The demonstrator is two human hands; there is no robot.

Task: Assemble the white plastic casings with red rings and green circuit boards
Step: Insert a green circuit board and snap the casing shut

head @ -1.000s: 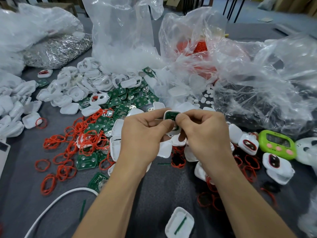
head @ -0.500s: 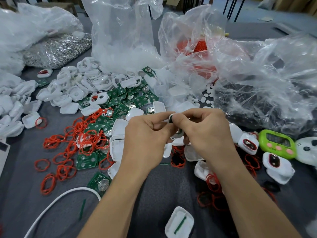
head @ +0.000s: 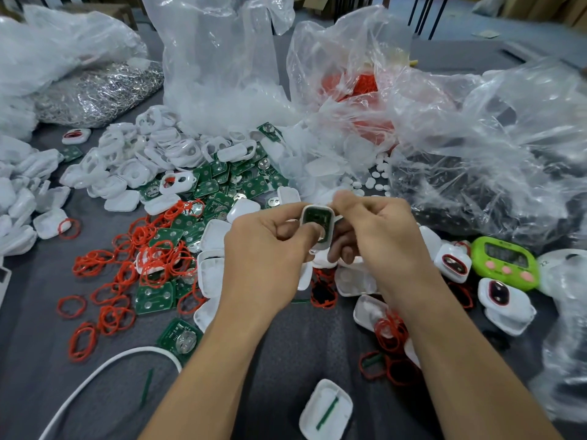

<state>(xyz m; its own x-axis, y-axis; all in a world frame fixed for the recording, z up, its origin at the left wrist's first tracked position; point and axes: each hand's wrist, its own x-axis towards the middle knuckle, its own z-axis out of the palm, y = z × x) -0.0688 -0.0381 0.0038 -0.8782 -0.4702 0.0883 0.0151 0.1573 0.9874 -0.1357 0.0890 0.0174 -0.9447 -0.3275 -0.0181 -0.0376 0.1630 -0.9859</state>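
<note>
We're holding the white casing (head: 317,208) up over the middle of the surface (head: 38,360), open side facing us, fingers (head: 349,203) of the left hand (head: 266,249) and right hand (head: 381,239) pinching its rim, probably so the left thumb can seat the green circuit board (head: 313,217).

A single wide-angle view, worn on the person's head, looks forward and steeply down onto the grey tabletop (head: 286,354). It sits close (near enough that the forearms fill much of the lower half). They enter from the bottom edge at about 5 and 7 o'clock. The left hand (head: 266,249) and right hand (head: 384,239) meet round a white casing (head: 317,222) at frame centre. The far side of the tabletop, heaped with clear plastic bags (head: 222,74), spans 10 to 2 o'clock. Floor and dark furniture legs (head: 425,14) show at 12 to 1 o'clock.
</note>
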